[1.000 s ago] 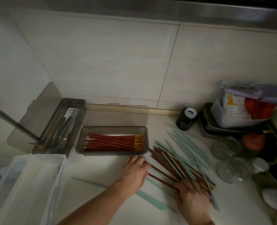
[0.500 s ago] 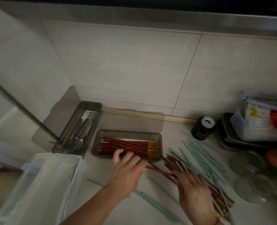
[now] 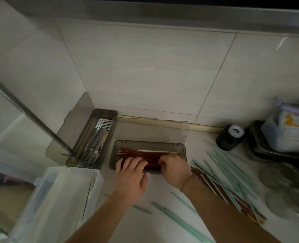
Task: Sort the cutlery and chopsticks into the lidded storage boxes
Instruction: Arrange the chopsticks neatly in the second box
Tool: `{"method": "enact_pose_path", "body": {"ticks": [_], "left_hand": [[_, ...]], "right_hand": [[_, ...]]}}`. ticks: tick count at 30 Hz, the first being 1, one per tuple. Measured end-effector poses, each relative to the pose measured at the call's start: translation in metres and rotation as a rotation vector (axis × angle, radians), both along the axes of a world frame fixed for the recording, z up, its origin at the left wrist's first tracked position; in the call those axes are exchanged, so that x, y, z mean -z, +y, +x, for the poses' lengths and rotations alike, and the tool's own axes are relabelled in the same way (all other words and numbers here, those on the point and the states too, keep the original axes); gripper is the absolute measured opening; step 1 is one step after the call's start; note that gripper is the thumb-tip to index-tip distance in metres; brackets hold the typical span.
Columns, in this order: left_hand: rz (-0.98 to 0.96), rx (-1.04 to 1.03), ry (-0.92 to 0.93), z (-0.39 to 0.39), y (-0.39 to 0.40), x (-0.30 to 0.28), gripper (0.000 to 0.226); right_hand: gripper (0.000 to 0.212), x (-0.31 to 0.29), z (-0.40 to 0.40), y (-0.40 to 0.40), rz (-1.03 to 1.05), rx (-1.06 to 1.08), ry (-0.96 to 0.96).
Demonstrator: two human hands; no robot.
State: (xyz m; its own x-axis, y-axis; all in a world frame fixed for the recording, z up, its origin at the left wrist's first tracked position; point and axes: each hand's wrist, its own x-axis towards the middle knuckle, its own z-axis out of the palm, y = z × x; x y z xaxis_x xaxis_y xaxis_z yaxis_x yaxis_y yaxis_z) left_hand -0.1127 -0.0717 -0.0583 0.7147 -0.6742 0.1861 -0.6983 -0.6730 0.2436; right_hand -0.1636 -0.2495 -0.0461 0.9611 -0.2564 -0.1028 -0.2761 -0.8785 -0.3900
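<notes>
Both your hands are over the smoked box (image 3: 148,144) in the middle of the table (image 3: 162,225), whose lid (image 3: 152,129) is folded back toward the wall. Your left hand (image 3: 130,174) lies flat with its fingers (image 3: 127,163) straight and spread, pressing on the near end of the red chopsticks (image 3: 145,155) inside the box. Your right hand (image 3: 175,170) sits at the box's right end with its fingers curled down onto the same bundle; it looks like a grip on the chopsticks, though the fingertips are hidden and I cannot tell for certain.

To the left, a second smoked box (image 3: 94,137) stands at an angle with its lid open, holding forks (image 3: 90,157) and other metal cutlery. A clear box (image 3: 61,200) lies open just in front of it, at the table's left edge.

To the right of your right arm, a loose pile of mint chopsticks (image 3: 233,172) mixed with more red ones (image 3: 208,181) is spread on the table. A few mint ones (image 3: 173,220) lie apart, between your forearms.

A dark can (image 3: 230,137) stands by the wall; beyond it are stacked trays (image 3: 261,148) and glass lids (image 3: 282,176).
</notes>
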Motion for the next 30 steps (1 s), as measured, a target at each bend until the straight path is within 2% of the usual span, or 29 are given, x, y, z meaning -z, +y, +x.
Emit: {"method": "enact_pose_path", "body": {"ticks": [2,4,6,8,10,12,14,17,24,28,30], "left_hand": [[-0.122,0.108,0.001,-0.009,-0.005,0.003,0.031],[-0.234,0.326,0.029,-0.019,-0.014,0.008,0.026],[-0.254,0.555,0.091,-0.03,-0.026,0.011,0.025],[-0.201,0.652,0.154,-0.038,-0.042,0.015,0.022],[-0.094,0.616,0.244,-0.045,-0.058,0.018,0.021],[0.037,0.531,0.292,-0.049,-0.075,0.019,0.03],[0.147,0.475,0.254,-0.053,-0.089,0.019,0.037],[0.238,0.455,0.216,-0.06,-0.103,0.02,0.043],[0.334,0.491,0.17,-0.063,-0.104,0.021,0.038],[0.36,0.526,0.165,-0.065,-0.1,0.015,0.036],[0.349,0.537,0.129,-0.068,-0.095,0.01,0.031]], "right_hand": [[0.028,-0.003,-0.007,-0.007,0.044,-0.054,-0.033],[0.024,-0.01,-0.019,-0.019,0.087,-0.015,-0.199],[0.019,-0.016,-0.042,-0.037,0.093,0.122,-0.403],[0.017,-0.015,-0.076,-0.055,0.065,0.247,-0.47],[0.018,-0.006,-0.115,-0.066,0.009,0.315,-0.419],[0.019,0.005,-0.151,-0.066,-0.048,0.324,-0.283],[0.019,0.014,-0.178,-0.061,-0.097,0.3,-0.156],[0.021,0.022,-0.197,-0.056,-0.169,0.297,-0.073],[0.021,0.026,-0.204,-0.046,-0.272,0.308,-0.003],[0.028,0.022,-0.202,-0.043,-0.287,0.319,0.033],[0.023,0.019,-0.201,-0.041,-0.311,0.303,0.026]]}}
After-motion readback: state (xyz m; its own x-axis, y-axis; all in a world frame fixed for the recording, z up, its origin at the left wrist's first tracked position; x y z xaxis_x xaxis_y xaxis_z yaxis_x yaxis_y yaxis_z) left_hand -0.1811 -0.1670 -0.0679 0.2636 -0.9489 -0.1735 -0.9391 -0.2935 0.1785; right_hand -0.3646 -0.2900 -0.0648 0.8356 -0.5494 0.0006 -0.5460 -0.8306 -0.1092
